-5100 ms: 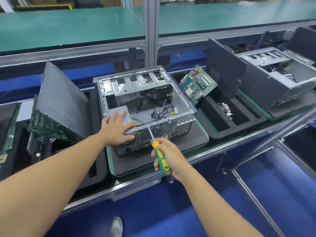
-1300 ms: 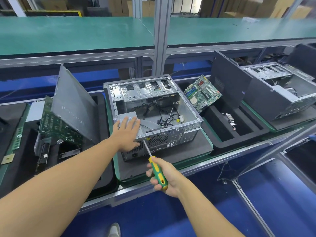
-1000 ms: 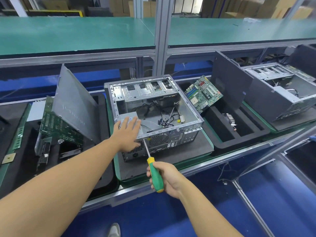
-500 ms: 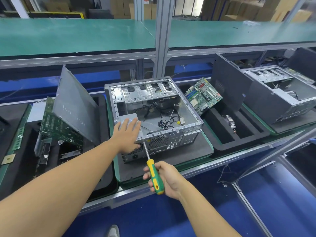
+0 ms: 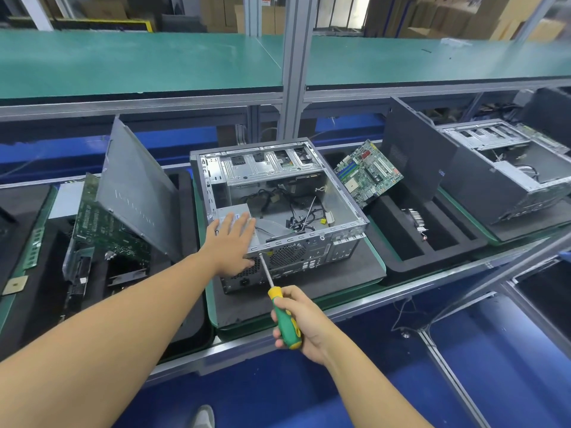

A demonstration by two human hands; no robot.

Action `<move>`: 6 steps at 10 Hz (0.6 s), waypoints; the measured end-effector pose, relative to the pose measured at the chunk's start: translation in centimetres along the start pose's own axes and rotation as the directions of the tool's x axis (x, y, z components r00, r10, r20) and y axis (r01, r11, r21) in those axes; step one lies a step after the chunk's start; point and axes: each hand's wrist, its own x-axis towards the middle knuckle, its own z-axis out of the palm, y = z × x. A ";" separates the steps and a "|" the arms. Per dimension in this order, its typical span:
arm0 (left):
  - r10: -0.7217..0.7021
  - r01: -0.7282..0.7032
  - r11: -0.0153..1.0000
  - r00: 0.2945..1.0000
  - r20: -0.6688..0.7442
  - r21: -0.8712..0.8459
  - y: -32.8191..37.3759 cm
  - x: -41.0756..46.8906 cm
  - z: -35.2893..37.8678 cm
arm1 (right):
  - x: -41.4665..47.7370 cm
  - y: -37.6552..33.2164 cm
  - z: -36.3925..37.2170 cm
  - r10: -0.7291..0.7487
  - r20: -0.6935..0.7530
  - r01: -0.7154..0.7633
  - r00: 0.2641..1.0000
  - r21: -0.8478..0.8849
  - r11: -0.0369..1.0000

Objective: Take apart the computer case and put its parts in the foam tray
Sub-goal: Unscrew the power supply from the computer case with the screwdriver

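On a black pad (image 5: 346, 273) at mid-bench, side open: computer case (image 5: 278, 208), sheet steel, likely stiff, sharp-edged and fairly heavy (best lifted by the frame rails, not the loose cables). Steadied by the flat, open left hand (image 5: 231, 242) over the power supply (image 5: 234, 208); worked by the right hand (image 5: 306, 322), wrapped round a green screwdriver (image 5: 285, 324), tip at the rear panel. Just right, foam tray (image 5: 432, 257) with motherboard (image 5: 367, 173).
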 end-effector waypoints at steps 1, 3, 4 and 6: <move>0.001 -0.001 1.000 1.000 0.007 -0.001 0.0 0.0 0.0 | 0.2 -0.1 -0.1 0.028 -0.016 -0.027 0.999 0.045 0.999; 0.004 -0.004 1.000 1.000 0.009 0.001 0.0 0.0 -0.1 | 0.4 -0.5 0.2 0.102 0.046 -0.104 0.994 0.027 0.994; 0.006 -0.006 1.000 1.000 0.005 -0.005 0.0 0.0 -0.1 | 0.2 -0.3 0.4 0.078 -0.009 -0.078 0.997 0.038 0.996; 0.003 -0.003 1.000 1.000 0.001 0.004 0.0 0.0 0.1 | -0.2 0.1 0.5 -0.018 -0.031 0.017 0.999 -0.027 0.999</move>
